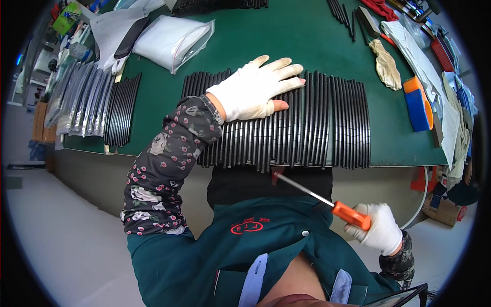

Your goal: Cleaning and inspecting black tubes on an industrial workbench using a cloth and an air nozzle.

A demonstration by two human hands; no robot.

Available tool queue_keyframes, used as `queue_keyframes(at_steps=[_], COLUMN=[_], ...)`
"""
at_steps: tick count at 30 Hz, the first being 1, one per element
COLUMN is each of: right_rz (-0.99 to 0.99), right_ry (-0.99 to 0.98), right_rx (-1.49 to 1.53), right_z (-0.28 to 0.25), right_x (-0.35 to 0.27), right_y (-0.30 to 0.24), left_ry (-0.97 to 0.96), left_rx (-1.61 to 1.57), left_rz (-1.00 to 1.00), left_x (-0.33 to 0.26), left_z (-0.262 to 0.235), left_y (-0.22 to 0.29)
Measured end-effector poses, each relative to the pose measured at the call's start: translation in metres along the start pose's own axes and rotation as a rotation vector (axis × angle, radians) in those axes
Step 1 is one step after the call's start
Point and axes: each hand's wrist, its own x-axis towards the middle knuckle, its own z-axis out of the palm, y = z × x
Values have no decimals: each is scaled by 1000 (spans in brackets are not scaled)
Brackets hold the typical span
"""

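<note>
L hand (254,93) spread flat on blk rods (316,120), R hand (378,227) gripping orange-handled screwdriver (351,215)

White fabric right glove (379,229) around grip; dark patterned sleeve (400,262) just behind. Left of grip: dark-green shirt (279,243), red oval emblem (246,227), black floral sleeve (159,166), white fabric left glove (250,92).

Two gloved hands (253,92); one screwdriver (351,215) near the desk (240,43); at its right, one loose glove (387,66); on it, countless black rods (351,123).
</note>
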Motion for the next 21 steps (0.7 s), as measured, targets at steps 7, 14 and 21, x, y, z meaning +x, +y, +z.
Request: queue_keyframes(at_steps=[7, 14, 21], right_rz=[47, 74, 16], right_ry=[-2, -4, 38], right_rx=[9, -59, -174], right_z=[3, 0, -13], right_x=[15, 29, 45], right_y=[-10, -19, -37], left_ry=[129, 153, 179], left_rx=[-23, -28, -65], left_rz=[19, -1, 0], left_x=[-4, -4, -2], left_z=[16, 17, 20], left_y=[-5, -2, -3])
